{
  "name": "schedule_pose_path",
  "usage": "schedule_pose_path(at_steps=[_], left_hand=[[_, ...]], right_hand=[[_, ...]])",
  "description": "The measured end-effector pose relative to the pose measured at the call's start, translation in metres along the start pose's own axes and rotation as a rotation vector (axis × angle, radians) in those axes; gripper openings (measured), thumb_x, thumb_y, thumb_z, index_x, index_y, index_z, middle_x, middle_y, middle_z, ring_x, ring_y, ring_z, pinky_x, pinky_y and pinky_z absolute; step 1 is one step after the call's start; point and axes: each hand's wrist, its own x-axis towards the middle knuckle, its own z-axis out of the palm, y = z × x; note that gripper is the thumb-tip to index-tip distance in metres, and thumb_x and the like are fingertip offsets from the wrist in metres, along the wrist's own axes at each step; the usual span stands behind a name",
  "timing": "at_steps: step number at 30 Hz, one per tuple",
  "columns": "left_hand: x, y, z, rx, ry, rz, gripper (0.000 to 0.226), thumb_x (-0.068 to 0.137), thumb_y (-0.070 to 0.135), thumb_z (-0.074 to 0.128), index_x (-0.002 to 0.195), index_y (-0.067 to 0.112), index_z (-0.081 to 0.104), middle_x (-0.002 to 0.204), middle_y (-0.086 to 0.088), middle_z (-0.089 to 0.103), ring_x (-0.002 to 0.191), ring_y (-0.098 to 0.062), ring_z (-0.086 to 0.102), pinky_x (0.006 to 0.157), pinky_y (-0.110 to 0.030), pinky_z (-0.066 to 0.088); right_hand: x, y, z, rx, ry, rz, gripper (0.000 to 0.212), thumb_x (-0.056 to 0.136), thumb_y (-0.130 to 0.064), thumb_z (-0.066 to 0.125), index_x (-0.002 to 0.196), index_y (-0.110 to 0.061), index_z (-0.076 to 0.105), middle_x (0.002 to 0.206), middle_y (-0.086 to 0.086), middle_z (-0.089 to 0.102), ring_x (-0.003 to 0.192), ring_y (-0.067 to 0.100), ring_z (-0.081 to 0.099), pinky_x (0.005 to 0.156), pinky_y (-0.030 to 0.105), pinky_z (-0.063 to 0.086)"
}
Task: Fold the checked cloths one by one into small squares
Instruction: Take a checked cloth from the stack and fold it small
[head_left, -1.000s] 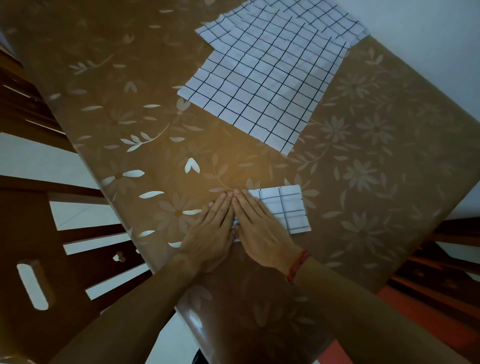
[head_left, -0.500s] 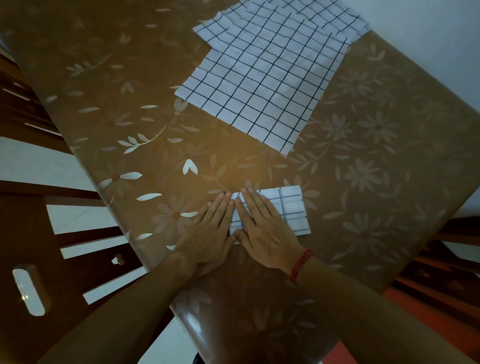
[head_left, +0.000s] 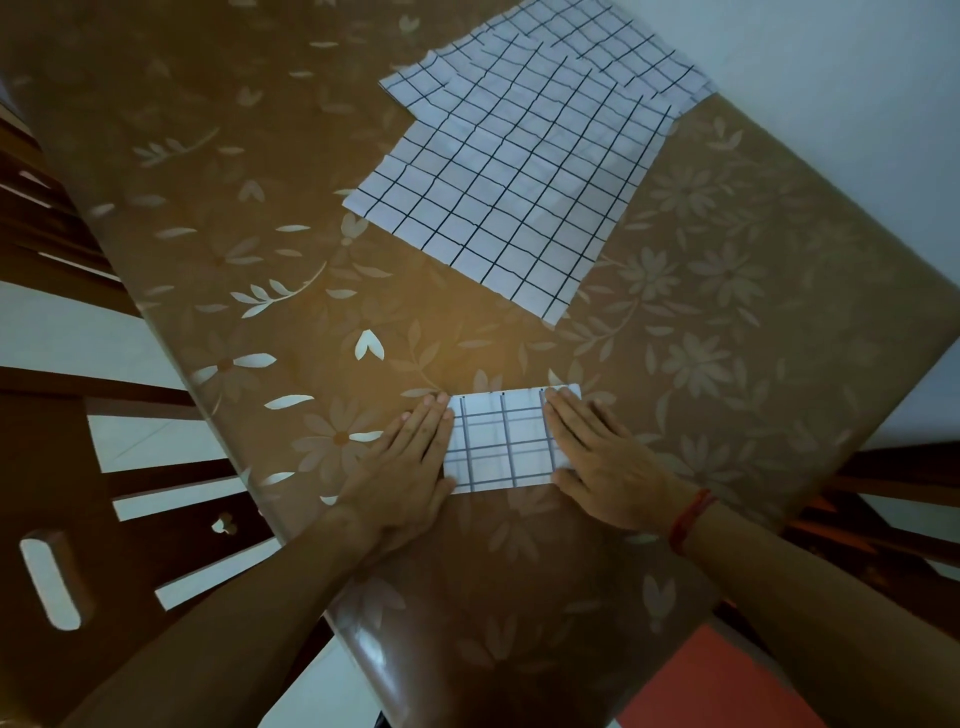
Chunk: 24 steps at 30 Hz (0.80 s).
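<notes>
Two hands lie flat on a small folded cloth (head_left: 506, 447), one at each end. The left hand (head_left: 410, 462) has its fingers straight and close together along the cloth's left edge, with the palm on the worktop (head_left: 727, 364) beside it; it grips nothing. The right hand (head_left: 602, 462) is just as flat, its straight fingers resting over the cloth's right end, and it holds nothing either. A red band (head_left: 691, 514) circles the right wrist. Between the two hands the checked face of the cloth shows, a short rectangle of dark lines on white. Beyond the fingertips, well apart from the folded cloth, a pile of checked cloths (head_left: 509, 176) lies spread flat, the sheets overlapping unevenly. The worktop is brown with pale flowers and leaves. Out past the left hand, below the worktop's edge, stands a dark wooden chair (head_left: 104, 551)
</notes>
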Motion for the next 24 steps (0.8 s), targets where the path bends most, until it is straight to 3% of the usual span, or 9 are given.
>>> schedule_pose_path(at_steps=[7, 11, 19, 24], left_hand=[[0.001, 0.001, -0.006, 0.018, -0.002, -0.007, 0.068, 0.095, 0.044, 0.031, 0.146, -0.001, 0.031, 0.154, -0.019, 0.026, 0.143, -0.030, 0.023, 0.115, -0.040, 0.010], [0.001, 0.002, -0.006, 0.020, 0.013, -0.010, 0.067, 0.094, 0.043, 0.032, 0.145, -0.002, 0.034, 0.153, -0.020, 0.029, 0.142, -0.031, 0.027, 0.114, -0.041, 0.013], [0.001, 0.006, -0.008, 0.011, 0.028, -0.029, 0.066, 0.093, 0.041, 0.031, 0.142, -0.001, 0.039, 0.151, -0.019, 0.033, 0.140, -0.031, 0.031, 0.116, -0.042, 0.020], [0.001, 0.007, -0.010, 0.019, 0.030, -0.040, 0.065, 0.092, 0.041, 0.031, 0.141, -0.001, 0.041, 0.150, -0.019, 0.036, 0.139, -0.030, 0.033, 0.116, -0.041, 0.020]], right_hand=[[-0.007, 0.022, -0.009, 0.001, -0.055, -0.036, 0.075, 0.090, -0.025, 0.041, 0.152, -0.006, 0.005, 0.160, 0.009, -0.001, 0.148, 0.020, -0.007, 0.121, 0.041, 0.004], [-0.006, 0.022, -0.012, -0.005, -0.069, -0.024, 0.077, 0.088, -0.026, 0.043, 0.152, -0.005, 0.006, 0.160, 0.010, 0.000, 0.148, 0.020, -0.004, 0.121, 0.043, 0.008], [-0.001, 0.013, -0.022, 0.066, -0.031, 0.041, 0.080, 0.083, -0.029, 0.051, 0.151, -0.006, 0.016, 0.159, 0.009, 0.016, 0.146, 0.022, 0.014, 0.119, 0.045, 0.014], [0.018, 0.002, -0.034, 0.149, 0.050, 0.145, 0.080, 0.079, -0.038, 0.058, 0.147, -0.011, 0.026, 0.149, 0.007, 0.032, 0.131, 0.024, 0.036, 0.110, 0.040, 0.028]])
